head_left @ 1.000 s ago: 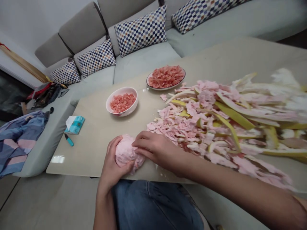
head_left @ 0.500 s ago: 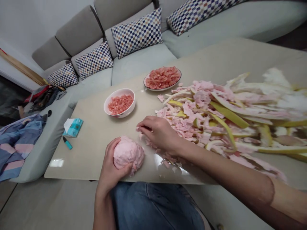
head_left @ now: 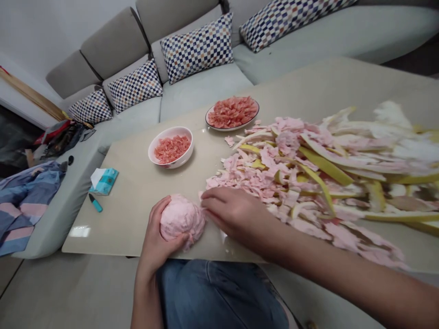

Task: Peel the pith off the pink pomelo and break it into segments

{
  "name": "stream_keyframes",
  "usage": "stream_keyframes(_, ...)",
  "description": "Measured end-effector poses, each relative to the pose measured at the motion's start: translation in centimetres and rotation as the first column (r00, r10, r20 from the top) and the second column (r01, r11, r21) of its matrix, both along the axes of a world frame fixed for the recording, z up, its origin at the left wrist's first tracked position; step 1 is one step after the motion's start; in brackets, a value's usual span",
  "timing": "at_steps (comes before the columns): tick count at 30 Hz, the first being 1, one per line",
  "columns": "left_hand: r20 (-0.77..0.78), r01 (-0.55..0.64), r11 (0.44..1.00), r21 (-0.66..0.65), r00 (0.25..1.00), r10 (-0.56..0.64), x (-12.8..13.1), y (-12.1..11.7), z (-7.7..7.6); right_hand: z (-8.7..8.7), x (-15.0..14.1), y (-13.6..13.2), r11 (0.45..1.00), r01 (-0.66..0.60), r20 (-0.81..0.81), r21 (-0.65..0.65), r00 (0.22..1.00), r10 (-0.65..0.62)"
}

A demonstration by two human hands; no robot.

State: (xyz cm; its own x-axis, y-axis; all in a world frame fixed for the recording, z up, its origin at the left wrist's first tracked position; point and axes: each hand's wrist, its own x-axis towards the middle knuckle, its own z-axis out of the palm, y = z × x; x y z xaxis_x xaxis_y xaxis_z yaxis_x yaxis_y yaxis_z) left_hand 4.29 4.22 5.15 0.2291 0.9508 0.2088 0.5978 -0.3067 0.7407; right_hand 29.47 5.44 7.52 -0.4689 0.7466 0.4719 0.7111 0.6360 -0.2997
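Observation:
A peeled pomelo (head_left: 178, 218), covered in pale pink pith, rests near the table's front edge. Around its left side curls my left hand (head_left: 158, 235), fingers behind it and thumb across the front. My right hand (head_left: 236, 214) is just right of the fruit, fingers pinched together. A small pale pink scrap of pith (head_left: 200, 195) shows at its fingertips. Beyond the right hand spreads a heap of torn pith and yellow-green peel (head_left: 295, 169). A white bowl (head_left: 187, 157) and a dark-rimmed plate (head_left: 255, 115), both with pink pomelo flesh, stand behind the hands.
On the table's left (head_left: 126, 224) lie a blue tissue pack (head_left: 107, 182) and a small teal-handled tool with a dark end (head_left: 96, 204). A grey sofa (head_left: 199, 93) with checkered cushions (head_left: 197, 48) runs along the back. Clothing (head_left: 24, 205) lies on the sofa at left.
My right hand has moved down and toward me, from over the edge of the pith heap to beside the pomelo. My left hand keeps its hold on the fruit.

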Motion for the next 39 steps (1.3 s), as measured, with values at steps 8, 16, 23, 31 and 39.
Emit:
stream_keyframes(8,0.06,-0.063,0.995,-0.074,0.996,0.068,0.6,-0.2,0.1,0.6,-3.7,-0.7,0.974,-0.224,0.183,0.046,0.96,0.212)
stream_keyframes(16,0.027,-0.032,0.999,-0.021,0.999,0.033,0.5,-0.1,0.0,0.3,-5.5,-1.6,0.945,-0.176,0.256,0.274,0.961,0.105)
stream_keyframes(23,0.023,-0.039,0.999,0.004,0.999,0.039,0.4,-0.1,-0.1,1.4,-4.3,0.6,0.987,-0.151,0.21,0.051,0.968,0.137)
stream_keyframes(31,0.031,-0.03,1.0,0.001,0.999,0.03,0.4,-0.2,-0.2,1.4,-4.5,-1.0,0.962,-0.188,0.282,0.199,0.951,0.128)
stream_keyframes(39,0.037,-0.04,0.999,-0.019,0.999,0.04,0.2,-0.2,-0.4,2.5,-4.5,3.5,0.999,0.007,-0.041,-0.035,0.999,-0.009)
